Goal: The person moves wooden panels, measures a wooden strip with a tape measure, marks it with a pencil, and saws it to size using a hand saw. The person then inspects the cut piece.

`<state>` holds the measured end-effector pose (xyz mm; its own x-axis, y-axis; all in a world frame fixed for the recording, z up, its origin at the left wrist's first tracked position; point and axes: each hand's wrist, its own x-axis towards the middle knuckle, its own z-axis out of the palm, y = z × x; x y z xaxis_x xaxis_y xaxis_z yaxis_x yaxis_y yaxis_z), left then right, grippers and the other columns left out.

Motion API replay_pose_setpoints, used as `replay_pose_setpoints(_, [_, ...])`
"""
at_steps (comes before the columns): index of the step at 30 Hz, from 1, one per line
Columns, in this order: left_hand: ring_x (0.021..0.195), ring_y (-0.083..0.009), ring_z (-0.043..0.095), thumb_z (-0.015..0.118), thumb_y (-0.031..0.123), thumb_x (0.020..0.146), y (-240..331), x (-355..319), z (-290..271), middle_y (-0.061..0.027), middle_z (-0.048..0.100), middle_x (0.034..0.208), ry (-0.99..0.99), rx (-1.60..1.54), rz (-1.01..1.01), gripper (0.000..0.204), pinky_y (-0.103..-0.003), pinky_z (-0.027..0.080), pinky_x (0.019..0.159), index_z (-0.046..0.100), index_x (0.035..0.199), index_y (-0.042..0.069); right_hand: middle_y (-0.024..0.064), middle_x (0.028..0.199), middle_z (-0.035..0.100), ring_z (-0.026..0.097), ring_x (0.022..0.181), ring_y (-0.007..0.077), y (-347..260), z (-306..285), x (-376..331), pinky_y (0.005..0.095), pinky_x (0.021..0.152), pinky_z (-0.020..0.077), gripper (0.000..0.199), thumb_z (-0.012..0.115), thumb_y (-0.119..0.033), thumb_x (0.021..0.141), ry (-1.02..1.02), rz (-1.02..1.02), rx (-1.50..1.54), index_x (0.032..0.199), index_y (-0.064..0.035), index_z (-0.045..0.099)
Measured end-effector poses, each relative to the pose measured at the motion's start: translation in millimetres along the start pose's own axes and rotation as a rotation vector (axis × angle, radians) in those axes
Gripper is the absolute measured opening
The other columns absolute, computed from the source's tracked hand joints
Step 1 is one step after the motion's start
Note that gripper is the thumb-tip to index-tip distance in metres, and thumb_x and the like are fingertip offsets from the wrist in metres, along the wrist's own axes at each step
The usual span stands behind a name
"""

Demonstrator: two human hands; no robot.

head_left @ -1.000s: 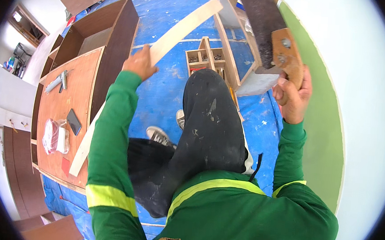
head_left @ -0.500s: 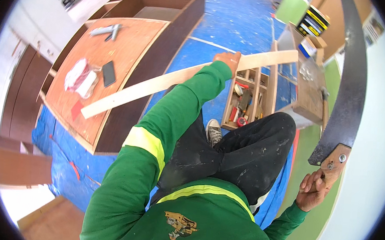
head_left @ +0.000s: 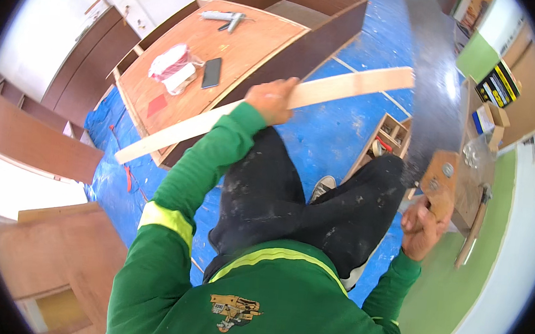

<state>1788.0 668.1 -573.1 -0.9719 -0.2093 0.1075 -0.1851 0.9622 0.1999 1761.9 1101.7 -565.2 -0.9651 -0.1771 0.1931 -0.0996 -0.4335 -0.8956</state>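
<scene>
My left hand [head_left: 272, 100] is closed round a long pale wooden board [head_left: 347, 84], near its middle. One end of the board reaches left past the edge of a dark brown cabinet [head_left: 249, 72]; the other points right, close to a saw blade. In my right hand [head_left: 421, 230] is the wooden handle of a hand saw [head_left: 436, 86], held upright with its wide steel blade pointing away from me. The blade hides part of the toolbox and the floor behind it.
On the cabinet's plywood face lie a caulking gun [head_left: 225, 19], a phone [head_left: 211, 73] and a plastic bag [head_left: 172, 67]. A wooden toolbox [head_left: 368, 149] stands on the blue tarp [head_left: 325, 140]. A hammer [head_left: 474, 228] hangs at the right, by a wooden box holding a small carton [head_left: 491, 123].
My left hand has moved left and slightly nearer with the board. My right hand has brought the saw leftward, nearer the board's right end. The whole view has shifted too.
</scene>
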Motion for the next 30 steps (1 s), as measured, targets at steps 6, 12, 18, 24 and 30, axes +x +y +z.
replay_pose_setpoints(6, [0.121, -0.0419, 0.071, 0.086, 0.033, 0.085, -52.0, -44.7, 0.2, -0.0211, 0.072, 0.128, -0.016, 0.019, -0.150, 0.077, -0.052, 0.057, 0.102, 0.053, 0.152, 0.012, 0.0085, 0.083, 0.057, 0.051, 0.049, 0.0120, 11.3, -2.1, 3.4, 0.0300, 0.048, 0.0505, 0.058, 0.072, -0.010, 0.085, -0.096, 0.071, 0.014, 0.138, 0.0024, 0.051])
replay_pose_setpoints(12, [0.130, -0.0473, 0.066, 0.088, 0.047, 0.086, -85.4, -45.7, 4.5, -0.0307, 0.070, 0.136, -0.018, -0.032, -0.213, 0.092, -0.053, 0.052, 0.109, 0.049, 0.157, 0.002, 0.0068, 0.084, 0.058, 0.053, 0.051, 0.0114, 9.8, 0.8, -8.4, 0.0291, 0.047, 0.0489, 0.058, 0.076, -0.009, 0.083, -0.014, 0.185, 0.016, 0.137, -0.0010, 0.053])
replay_pose_setpoints(18, [0.122, -0.0477, 0.070, 0.089, 0.052, 0.087, -65.1, -13.1, 11.7, -0.0309, 0.073, 0.127, 0.026, -0.104, -0.052, 0.094, -0.052, 0.056, 0.102, 0.050, 0.151, -0.004, 0.0040, 0.086, 0.061, 0.057, 0.055, 0.0099, 6.6, 11.9, -6.5, 0.0273, 0.050, 0.0494, 0.039, 0.076, -0.003, 0.088, 0.022, 0.163, -0.025, 0.122, -0.0024, 0.058])
replay_pose_setpoints(24, [0.122, -0.0474, 0.070, 0.091, 0.060, 0.079, -7.1, 76.7, 31.2, -0.0305, 0.073, 0.128, -0.045, 0.013, 0.092, 0.104, -0.055, 0.057, 0.101, 0.051, 0.153, -0.001, 0.0061, 0.084, 0.058, 0.052, 0.051, 0.0105, -15.1, 14.6, -19.9, 0.0304, 0.050, 0.0520, 0.043, 0.073, -0.004, 0.087, 0.110, 0.089, -0.030, 0.127, -0.0010, 0.056])
replay_pose_setpoints(30, [0.119, -0.0403, 0.074, 0.090, 0.063, 0.079, 93.3, 164.1, 99.4, -0.0202, 0.075, 0.129, -0.110, -0.008, 0.159, 0.096, -0.051, 0.059, 0.100, 0.054, 0.151, 0.010, 0.0066, 0.082, 0.058, 0.053, 0.050, 0.0104, -36.2, 3.4, -45.3, 0.0299, 0.050, 0.0527, 0.039, 0.073, -0.001, 0.087, 0.252, -0.003, -0.072, 0.122, -0.0011, 0.056])
